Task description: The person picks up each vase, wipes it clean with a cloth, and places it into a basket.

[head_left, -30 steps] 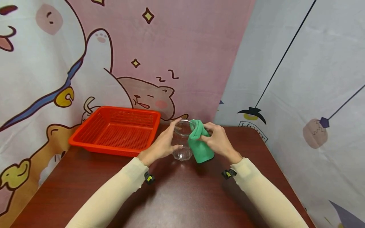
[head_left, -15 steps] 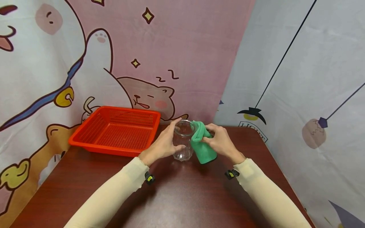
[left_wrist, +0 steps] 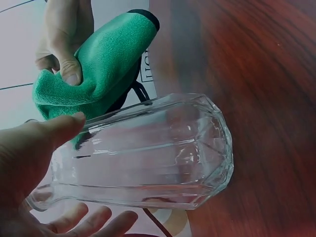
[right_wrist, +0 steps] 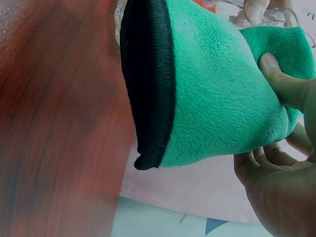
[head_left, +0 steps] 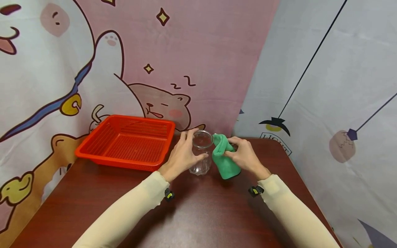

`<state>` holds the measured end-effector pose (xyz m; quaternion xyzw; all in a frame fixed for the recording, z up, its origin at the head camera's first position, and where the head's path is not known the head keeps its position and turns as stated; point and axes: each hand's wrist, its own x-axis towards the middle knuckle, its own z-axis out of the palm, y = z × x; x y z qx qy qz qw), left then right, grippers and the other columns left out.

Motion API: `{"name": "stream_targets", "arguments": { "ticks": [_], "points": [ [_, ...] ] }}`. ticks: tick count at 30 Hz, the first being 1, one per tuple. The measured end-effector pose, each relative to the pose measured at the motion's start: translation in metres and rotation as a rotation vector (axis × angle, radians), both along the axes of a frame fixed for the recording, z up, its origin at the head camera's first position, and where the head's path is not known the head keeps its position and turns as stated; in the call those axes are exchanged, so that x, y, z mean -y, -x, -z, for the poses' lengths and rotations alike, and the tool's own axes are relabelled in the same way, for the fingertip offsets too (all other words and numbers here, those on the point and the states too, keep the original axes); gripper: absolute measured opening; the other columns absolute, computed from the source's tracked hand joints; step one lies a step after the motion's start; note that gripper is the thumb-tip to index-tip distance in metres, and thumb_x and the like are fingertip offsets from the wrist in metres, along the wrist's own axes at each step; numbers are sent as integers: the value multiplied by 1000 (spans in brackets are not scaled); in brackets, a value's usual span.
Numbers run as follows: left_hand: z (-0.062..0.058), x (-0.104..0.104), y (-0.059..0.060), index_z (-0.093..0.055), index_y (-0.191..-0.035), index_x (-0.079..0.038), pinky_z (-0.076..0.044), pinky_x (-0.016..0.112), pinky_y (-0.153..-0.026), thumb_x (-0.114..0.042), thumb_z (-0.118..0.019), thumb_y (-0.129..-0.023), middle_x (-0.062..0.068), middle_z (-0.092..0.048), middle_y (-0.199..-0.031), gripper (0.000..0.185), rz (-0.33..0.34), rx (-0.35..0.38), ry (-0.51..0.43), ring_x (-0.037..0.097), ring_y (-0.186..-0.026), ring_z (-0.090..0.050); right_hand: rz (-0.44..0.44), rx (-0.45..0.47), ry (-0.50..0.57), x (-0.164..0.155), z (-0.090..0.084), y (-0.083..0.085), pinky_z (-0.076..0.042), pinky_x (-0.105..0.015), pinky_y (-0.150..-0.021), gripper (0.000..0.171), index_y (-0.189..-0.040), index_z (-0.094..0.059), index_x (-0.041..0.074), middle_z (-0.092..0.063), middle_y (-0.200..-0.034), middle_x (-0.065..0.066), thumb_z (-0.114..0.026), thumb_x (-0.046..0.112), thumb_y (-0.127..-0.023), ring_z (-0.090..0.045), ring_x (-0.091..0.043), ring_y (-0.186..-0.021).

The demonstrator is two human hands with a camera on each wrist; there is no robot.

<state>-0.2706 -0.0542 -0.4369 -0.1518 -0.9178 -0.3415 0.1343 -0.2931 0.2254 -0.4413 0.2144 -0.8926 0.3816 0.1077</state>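
Left hand (head_left: 183, 155): grips glass (head_left: 201, 152), upright on table (head_left: 198, 213), near its far edge. Right hand (head_left: 246, 156): pinches green cloth (head_left: 224, 158), just right of glass. Right wrist view alone shows cloth's black edge (right_wrist: 148, 89). Left wrist view shows the glass's fluted sides. Red basket (head_left: 127, 142): left of glass, apart.

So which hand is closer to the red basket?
The left hand. It grips the glass jar right beside the red basket; the right hand, holding the green cloth, is beyond the jar.
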Motion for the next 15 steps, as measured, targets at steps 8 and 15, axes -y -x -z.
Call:
{"name": "stream_targets", "arguments": {
  "ticks": [8,15],
  "points": [
    [-1,2,3,-41,-176,-17,-68,56,-103,-27,-105,-90,24,-58,-151,108,61,-1,-31,42,-120,-75,-12,-6,15,-1,4,1,-68,-37,-94,36,-133,-87,9,-85,-130,-12,-95,9,-98,-83,-30,-111],
    [-8,12,8,-42,-180,-21,-62,50,-109,-13,-103,-90,24,-60,-143,110,172,42,-50,37,-125,-68,-14,13,14,-2,6,1,-68,-38,-95,38,-135,-86,9,-84,-133,-12,-94,6,-97,-84,-31,-114]
  ]
}}
